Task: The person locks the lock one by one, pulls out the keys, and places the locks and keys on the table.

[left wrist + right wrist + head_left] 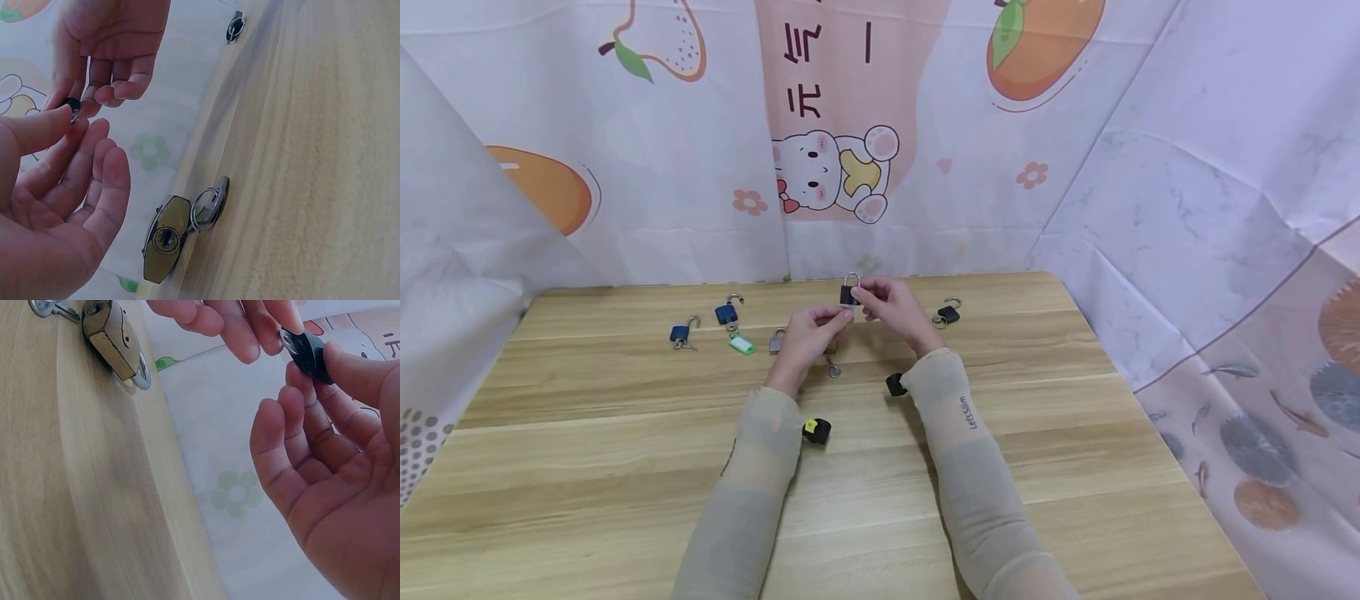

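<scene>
right hand (893,310) has a small black silver-shackled padlock (846,296) pinched above the light wood-grain table (1045,433); left hand (811,335) pinches its bottom end, fingertips covering that bit; brass-coloured padlock (167,240) mostly blocked in the head view

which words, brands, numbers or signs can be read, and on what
"元气", sideways: white-and-peach fabric backdrop
"一", sideways: same backdrop
"LetsSlim": beige fabric right sleeve
Too small: dark print on beige left sleeve, any marks on black metal padlock or green-and-white plastic tag
</scene>
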Available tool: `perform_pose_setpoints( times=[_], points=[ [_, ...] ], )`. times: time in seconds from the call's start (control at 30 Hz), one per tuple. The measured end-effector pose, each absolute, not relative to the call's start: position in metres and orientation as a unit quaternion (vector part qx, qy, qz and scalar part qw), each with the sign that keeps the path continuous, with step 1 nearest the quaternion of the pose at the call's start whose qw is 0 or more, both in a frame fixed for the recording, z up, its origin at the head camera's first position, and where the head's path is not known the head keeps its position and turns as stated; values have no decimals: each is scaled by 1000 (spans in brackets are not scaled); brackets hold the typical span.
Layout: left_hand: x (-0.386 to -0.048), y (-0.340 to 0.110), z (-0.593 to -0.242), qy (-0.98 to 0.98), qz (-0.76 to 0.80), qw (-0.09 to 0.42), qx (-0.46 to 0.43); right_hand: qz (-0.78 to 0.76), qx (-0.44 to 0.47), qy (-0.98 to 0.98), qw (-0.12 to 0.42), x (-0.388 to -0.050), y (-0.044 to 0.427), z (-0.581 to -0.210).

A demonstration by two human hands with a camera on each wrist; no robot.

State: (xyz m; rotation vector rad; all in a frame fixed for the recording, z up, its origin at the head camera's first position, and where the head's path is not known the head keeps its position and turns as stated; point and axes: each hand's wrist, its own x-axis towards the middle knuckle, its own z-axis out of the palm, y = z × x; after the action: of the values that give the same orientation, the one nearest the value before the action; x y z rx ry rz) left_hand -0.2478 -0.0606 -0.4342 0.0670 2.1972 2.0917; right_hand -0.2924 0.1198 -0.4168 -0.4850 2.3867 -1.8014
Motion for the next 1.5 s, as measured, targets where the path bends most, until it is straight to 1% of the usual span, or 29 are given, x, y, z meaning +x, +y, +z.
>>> perform_pose_setpoints(
  times=[0.33,0.63,0.8,0.87,0.93,1.17,1.37,1.5],
  points=[
    [-246,-60,-432,719,692,59,12,-582,-174,791,63,-293,118,-417],
    [-247,-60,-433,726,685,61,6,-599,-160,782,60,-293,115,-418],
    [-245,-58,-432,762,643,70,-18,-651,-82,755,-6,-295,122,-414],
    [-245,-56,-433,766,639,67,-21,-671,-68,738,-34,-296,126,-412],
    [-246,-55,-433,763,643,61,-21,-682,-72,727,-34,-298,126,-412],
    [-245,-56,-431,759,648,60,-9,-655,-95,750,6,-299,125,-414],
    [-243,-57,-434,784,618,54,4,-652,-96,752,11,-297,125,-414],
    [-242,-59,-436,807,588,58,11,-653,-98,751,16,-296,124,-414]
  ],
)
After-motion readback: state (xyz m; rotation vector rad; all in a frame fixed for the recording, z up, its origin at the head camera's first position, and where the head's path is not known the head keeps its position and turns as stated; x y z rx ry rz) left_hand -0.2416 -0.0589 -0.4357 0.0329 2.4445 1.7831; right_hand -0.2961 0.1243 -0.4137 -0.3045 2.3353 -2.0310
